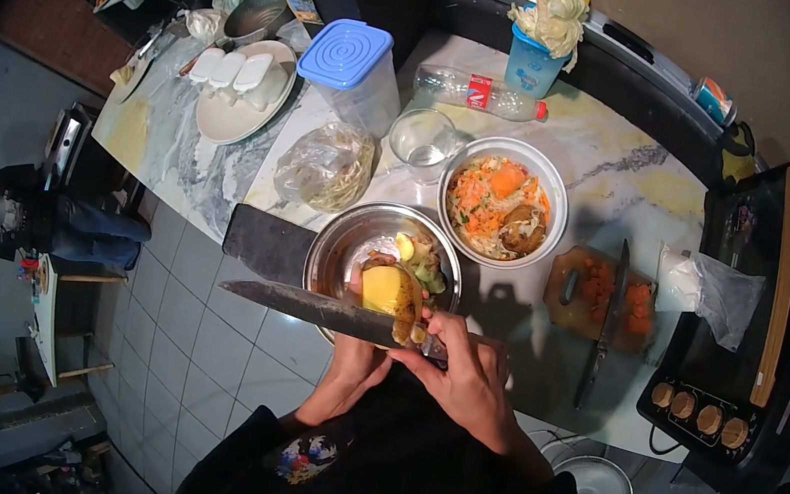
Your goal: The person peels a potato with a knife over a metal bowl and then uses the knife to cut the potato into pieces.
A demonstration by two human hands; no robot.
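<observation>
My left hand (350,367) is closed around a partly peeled potato (389,290), its yellow flesh bare and brown skin left at the right side; the blade hides some fingers. My right hand (472,379) grips a large kitchen knife (306,307), whose wide dark blade points left across the potato. Both are above a metal bowl (316,258) with peelings (427,270) inside. Just behind it, a white bowl (563,210) contains shredded orange and pale vegetables and a brown, potato-like piece (524,227).
At right lie a cutting board (556,320) with chopped orange pieces, a second knife (600,337) and a toaster oven (716,373). Farther back are a glass (422,138), a plastic bottle (457,89), a blue-lidded container (350,64) and a bag (325,167). Another person (36,212) stands at far left.
</observation>
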